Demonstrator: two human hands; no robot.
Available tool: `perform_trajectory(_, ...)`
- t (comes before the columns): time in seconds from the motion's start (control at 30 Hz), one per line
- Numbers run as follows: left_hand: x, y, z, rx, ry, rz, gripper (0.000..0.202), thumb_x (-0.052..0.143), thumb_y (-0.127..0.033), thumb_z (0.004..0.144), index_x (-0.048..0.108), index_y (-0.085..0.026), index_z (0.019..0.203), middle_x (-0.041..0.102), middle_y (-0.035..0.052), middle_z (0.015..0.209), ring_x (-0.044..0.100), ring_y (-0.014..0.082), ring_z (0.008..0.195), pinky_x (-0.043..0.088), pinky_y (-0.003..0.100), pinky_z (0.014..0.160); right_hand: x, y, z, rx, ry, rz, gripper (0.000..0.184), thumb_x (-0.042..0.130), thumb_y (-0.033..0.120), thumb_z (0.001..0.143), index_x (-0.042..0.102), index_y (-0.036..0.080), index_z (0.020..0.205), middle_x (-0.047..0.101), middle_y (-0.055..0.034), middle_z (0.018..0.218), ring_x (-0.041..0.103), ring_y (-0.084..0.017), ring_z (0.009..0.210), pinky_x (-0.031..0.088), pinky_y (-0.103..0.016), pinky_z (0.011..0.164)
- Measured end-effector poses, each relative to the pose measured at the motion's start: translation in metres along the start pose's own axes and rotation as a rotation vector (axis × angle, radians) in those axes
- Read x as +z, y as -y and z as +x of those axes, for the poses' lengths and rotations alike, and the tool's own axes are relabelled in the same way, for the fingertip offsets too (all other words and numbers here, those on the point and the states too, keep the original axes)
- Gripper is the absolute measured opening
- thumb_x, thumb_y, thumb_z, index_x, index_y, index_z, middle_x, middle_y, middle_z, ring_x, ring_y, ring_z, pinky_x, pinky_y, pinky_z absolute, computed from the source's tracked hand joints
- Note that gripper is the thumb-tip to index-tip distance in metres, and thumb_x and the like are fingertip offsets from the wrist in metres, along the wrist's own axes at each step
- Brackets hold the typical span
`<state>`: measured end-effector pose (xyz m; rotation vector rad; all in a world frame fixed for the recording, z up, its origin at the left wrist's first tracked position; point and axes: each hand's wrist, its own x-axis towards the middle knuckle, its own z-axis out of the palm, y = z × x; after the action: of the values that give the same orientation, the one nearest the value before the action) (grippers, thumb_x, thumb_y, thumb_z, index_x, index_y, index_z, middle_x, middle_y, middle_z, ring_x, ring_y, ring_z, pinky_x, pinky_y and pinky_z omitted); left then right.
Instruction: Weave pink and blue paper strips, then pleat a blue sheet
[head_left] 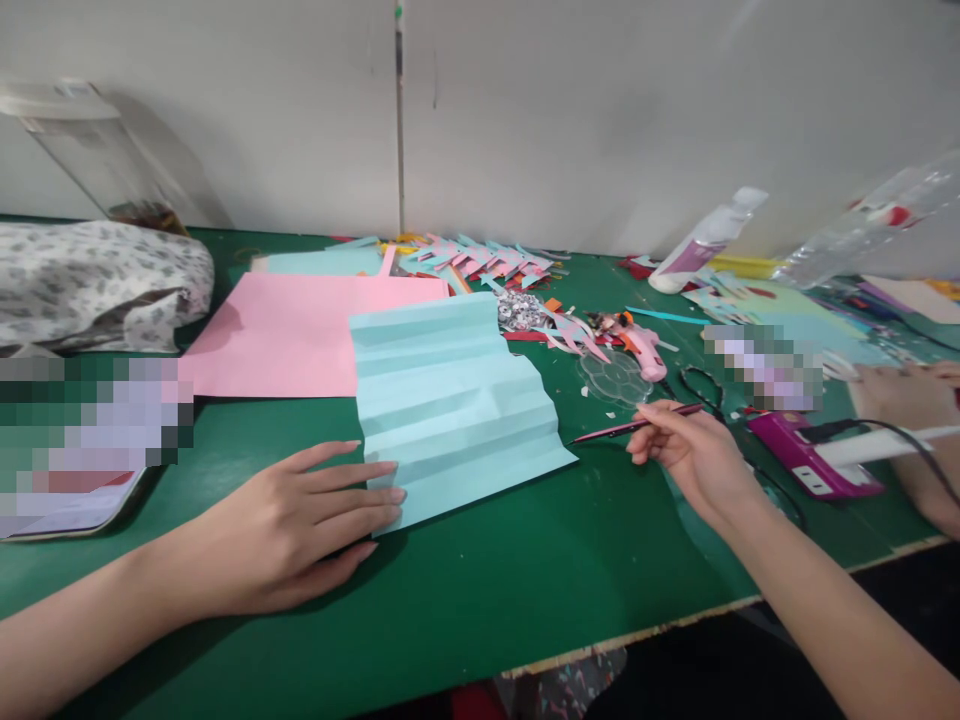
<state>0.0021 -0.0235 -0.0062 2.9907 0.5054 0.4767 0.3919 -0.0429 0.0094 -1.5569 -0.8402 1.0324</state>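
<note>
A light blue sheet of paper (457, 400) with several parallel fold creases lies on the green table, its right edge wavy. My left hand (300, 530) rests flat on the table, fingers stretched out, with the fingertips on the sheet's lower left edge. Between the thumb and fingers of my right hand (686, 450) is a slim dark pink pen (607, 432). The pen's tip points left, close to the sheet's lower right corner; whether it touches the paper I cannot tell. Pink paper (277, 340) lies partly under the blue sheet.
Behind lie paper scraps (480, 260), a clear palette (615, 378) and a pink glue gun (637, 345). A white bottle (705, 240) stands back right. A magenta power strip (810, 460) with cables is beside another person's arm (922, 440). A patterned cloth (97, 285) lies left.
</note>
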Motion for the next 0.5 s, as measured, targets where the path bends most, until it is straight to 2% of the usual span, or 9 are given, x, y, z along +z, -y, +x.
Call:
perform_trajectory(0.2, 0.0001, -0.0009, 0.0006, -0.016, -0.044, -0.028, 0.035, 0.05, -0.016, 0.084, 0.056, -0.021, 0.118, 0.065, 0.0019, 0.113, 0.053, 0.0185, 0.116, 0.036, 0.037, 0.106, -0.002, -0.0013, 0.0017, -0.021, -0.039, 0.012, 0.017, 0.072, 0.03, 0.064, 0.061, 0.019, 0.058, 0.061, -0.0021, 0.046, 0.053, -0.013, 0.041, 0.042, -0.025, 0.044)
perform_trajectory(0.33, 0.0005, -0.0009, -0.0002, 0.0, -0.028, 0.0, 0.035, 0.05, -0.017, 0.084, 0.055, -0.021, 0.118, 0.065, 0.0018, 0.113, 0.054, 0.0182, 0.115, 0.035, 0.037, 0.106, -0.0013, -0.0019, 0.0009, -0.028, -0.035, 0.003, 0.017, 0.071, 0.031, 0.065, 0.061, 0.019, 0.058, 0.06, -0.0022, 0.046, 0.053, -0.013, 0.041, 0.041, -0.026, 0.043)
perform_trajectory(0.5, 0.0033, 0.0008, -0.0045, -0.028, -0.134, 0.069, 0.026, 0.058, -0.026, 0.08, 0.06, -0.022, 0.106, 0.07, 0.0003, 0.098, 0.061, 0.0183, 0.103, 0.033, 0.041, 0.107, -0.0013, -0.0021, -0.0001, -0.037, -0.037, -0.007, 0.016, 0.071, 0.03, 0.067, 0.061, 0.019, 0.06, 0.06, -0.0015, 0.047, 0.052, -0.013, 0.041, 0.039, -0.026, 0.043)
